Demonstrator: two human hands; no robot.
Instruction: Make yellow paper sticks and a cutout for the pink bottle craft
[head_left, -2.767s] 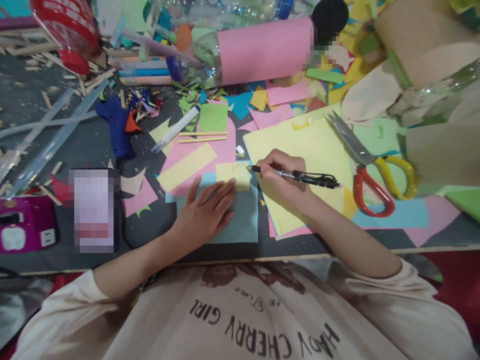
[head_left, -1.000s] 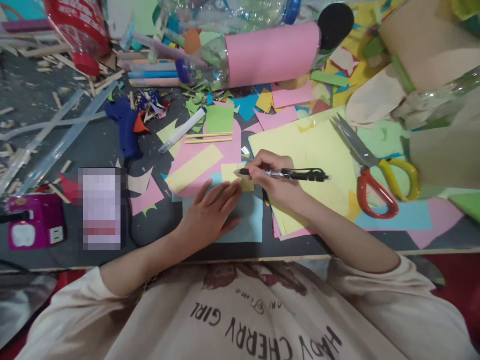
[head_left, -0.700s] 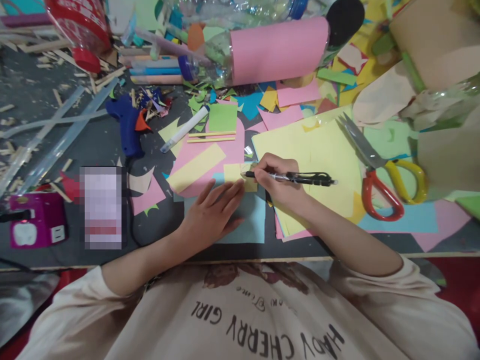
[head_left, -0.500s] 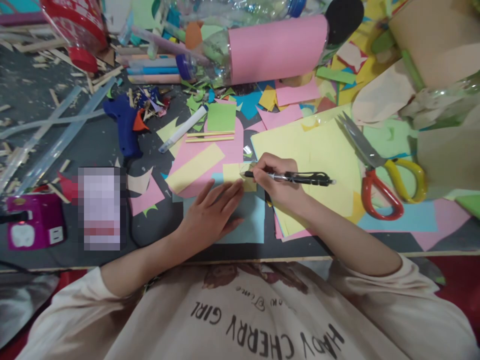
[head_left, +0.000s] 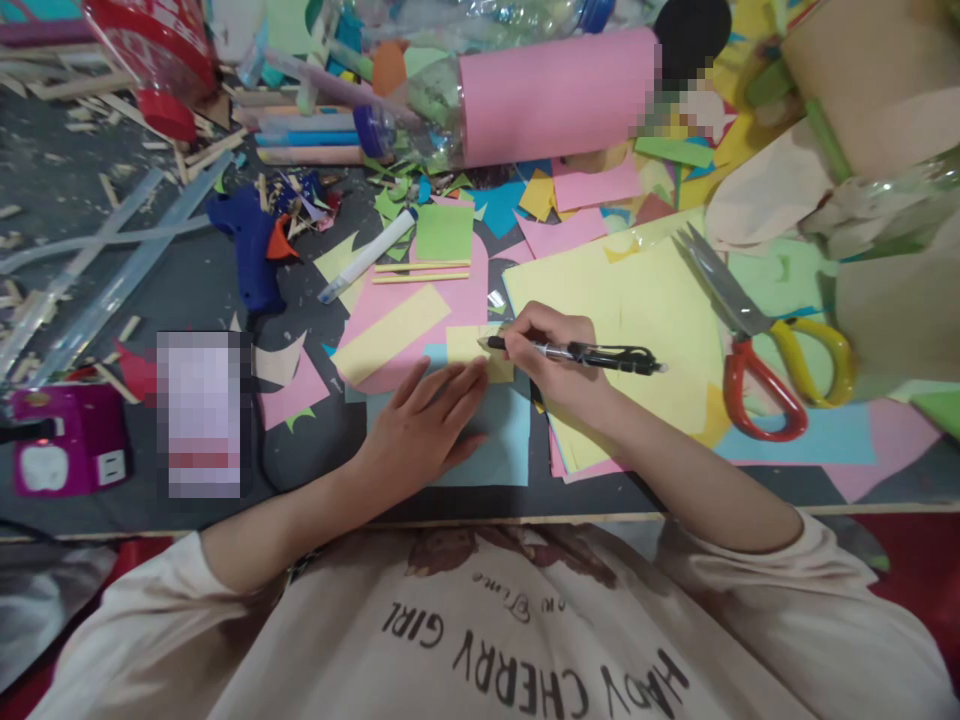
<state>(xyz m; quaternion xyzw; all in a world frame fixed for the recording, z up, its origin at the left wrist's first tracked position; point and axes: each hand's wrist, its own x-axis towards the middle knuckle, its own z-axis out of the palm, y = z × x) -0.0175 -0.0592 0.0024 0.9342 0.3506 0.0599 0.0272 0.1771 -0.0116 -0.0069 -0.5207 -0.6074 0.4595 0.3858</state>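
Note:
In my right hand (head_left: 559, 360) is a black pen (head_left: 611, 356), its tip against a small yellow piece of paper (head_left: 466, 343). My left hand (head_left: 427, 415) lies flat with fingers stretched out, the fingertips at the lower edge of that yellow piece. Beneath both is a light blue sheet (head_left: 495, 455). A yellow paper strip (head_left: 391, 340) rests on a pink paper shape (head_left: 364, 318) just beyond my left fingers. Under my right wrist spreads a stack of yellow sheets (head_left: 645, 300).
Scissors (head_left: 750, 335) with red and yellow handles lie at right. A blue glue gun (head_left: 251, 250), a white marker (head_left: 369, 255) and a green paper square (head_left: 444, 233) sit beyond my hands. A pink-wrapped bottle (head_left: 555, 97) lies at the back; a purple box (head_left: 71, 440) is at left.
The pen tip has shifted slightly to the left on the yellow piece, with my right hand moving a little. My left hand stays in place.

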